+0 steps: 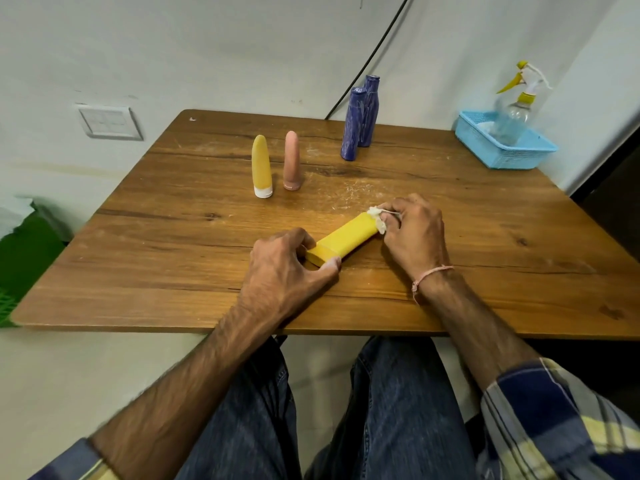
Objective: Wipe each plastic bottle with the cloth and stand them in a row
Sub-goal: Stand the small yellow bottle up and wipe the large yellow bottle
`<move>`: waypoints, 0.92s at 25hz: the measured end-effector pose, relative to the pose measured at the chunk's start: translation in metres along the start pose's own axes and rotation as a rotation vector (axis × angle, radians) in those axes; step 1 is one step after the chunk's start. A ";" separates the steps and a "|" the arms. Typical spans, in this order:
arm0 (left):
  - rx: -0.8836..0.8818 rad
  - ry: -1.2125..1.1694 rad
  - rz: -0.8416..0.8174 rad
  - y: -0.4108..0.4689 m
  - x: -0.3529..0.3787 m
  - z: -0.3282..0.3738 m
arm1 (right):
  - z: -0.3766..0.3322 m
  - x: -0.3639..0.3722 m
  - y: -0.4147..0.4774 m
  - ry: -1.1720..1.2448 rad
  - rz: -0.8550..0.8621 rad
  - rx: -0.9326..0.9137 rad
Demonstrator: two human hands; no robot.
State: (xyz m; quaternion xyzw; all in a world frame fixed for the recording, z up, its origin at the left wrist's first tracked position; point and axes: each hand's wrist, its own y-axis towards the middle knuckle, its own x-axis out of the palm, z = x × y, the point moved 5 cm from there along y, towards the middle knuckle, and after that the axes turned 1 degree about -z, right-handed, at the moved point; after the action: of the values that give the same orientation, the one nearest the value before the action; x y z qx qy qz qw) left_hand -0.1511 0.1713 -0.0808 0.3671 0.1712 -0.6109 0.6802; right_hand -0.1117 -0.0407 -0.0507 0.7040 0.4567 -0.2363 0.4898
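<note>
Between both hands the yellow bottle lies flat, left hand pinching its cap end steady so right hand, bunching the cloth, can rub its base.

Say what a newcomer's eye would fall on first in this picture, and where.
A flat yellow plastic bottle lies on the wooden table, left hand gripping its cap end, right hand holding a small white cloth against the other. Behind stand a yellow tapered bottle, a pink tapered bottle and two blue bottles.
</note>
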 end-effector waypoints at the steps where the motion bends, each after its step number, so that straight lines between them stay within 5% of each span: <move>1: -0.002 -0.014 0.003 -0.001 -0.001 0.000 | -0.008 0.001 -0.004 0.036 0.010 0.004; 6: 0.056 0.001 0.034 -0.004 -0.005 0.005 | -0.065 0.003 -0.047 0.287 -0.040 -0.264; 11: 0.010 -0.041 0.033 0.004 -0.001 -0.005 | -0.009 0.010 0.007 0.154 -0.031 -0.033; 23: -0.018 0.042 -0.076 0.006 0.013 -0.005 | -0.053 0.023 -0.015 0.374 -0.348 -0.313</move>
State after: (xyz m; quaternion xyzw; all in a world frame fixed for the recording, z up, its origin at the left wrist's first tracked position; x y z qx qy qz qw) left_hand -0.1423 0.1659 -0.0912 0.3668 0.2049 -0.6269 0.6561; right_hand -0.1203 0.0179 -0.0541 0.5626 0.6837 -0.1095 0.4519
